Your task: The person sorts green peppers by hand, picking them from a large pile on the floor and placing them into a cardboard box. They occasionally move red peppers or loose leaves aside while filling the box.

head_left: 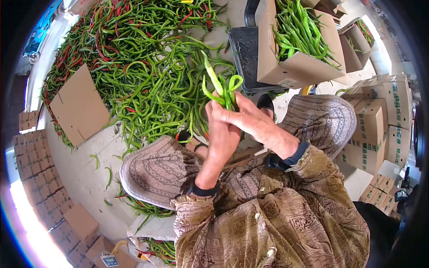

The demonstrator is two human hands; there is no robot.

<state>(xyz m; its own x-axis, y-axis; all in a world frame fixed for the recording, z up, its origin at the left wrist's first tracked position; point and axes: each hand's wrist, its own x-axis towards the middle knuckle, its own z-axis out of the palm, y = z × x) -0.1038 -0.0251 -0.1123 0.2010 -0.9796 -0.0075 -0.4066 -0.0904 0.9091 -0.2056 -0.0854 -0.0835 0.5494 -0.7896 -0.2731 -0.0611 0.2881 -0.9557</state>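
Both of my hands meet in front of my knees, around a small bunch of long green chili peppers [216,82]. My left hand [220,129] wraps the bunch from below. Across it lies my right hand [250,117], its thumb over the left fingers and its own fingers closed on the same peppers. One pale green pepper points up and a curled one loops to the right. The lower ends are hidden in my palms. Just beyond my hands spreads a big heap of green peppers [156,89] with some red ones mixed in.
A cardboard box [292,71] full of green peppers stands at the upper right on a black platform [246,53]. A flat cardboard piece [80,105] leans on the heap. Stacked printed cartons [373,129] stand at right, more cartons [40,178] at left.
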